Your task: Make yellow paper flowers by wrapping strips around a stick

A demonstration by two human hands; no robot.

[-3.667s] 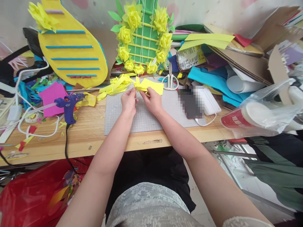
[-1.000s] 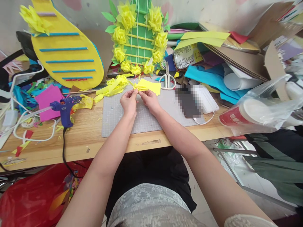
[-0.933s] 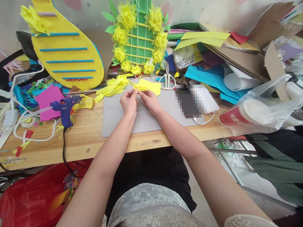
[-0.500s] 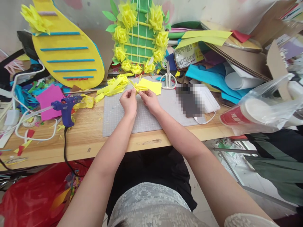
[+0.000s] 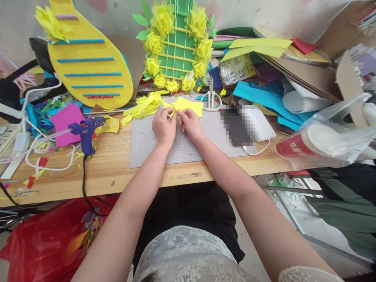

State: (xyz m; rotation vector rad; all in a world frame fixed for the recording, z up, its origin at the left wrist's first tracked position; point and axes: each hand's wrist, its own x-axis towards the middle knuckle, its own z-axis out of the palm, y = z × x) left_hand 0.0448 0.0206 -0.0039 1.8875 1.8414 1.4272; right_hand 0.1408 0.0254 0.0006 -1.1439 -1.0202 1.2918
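Observation:
Both hands pinch a small piece of yellow paper, mostly covered by the fingers. My left hand is closed on its left side, and my right hand is closed on its right, fingertips nearly touching. Just beyond them a flat yellow sheet lies on the grey cutting mat. Left of that sheet is a heap of yellow paper strips and petals. White-handled scissors rest to the right of the sheet.
A blue glue gun stands at left by pink paper. Behind are a yellow guitar-like cutout and a green one ringed with yellow paper flowers. At right are a white power bank and a bagged red cup.
My hands have turned and the fingers shifted on the yellow paper; less of it shows now. The whole view has moved slightly, so the table's things appear a little farther right.

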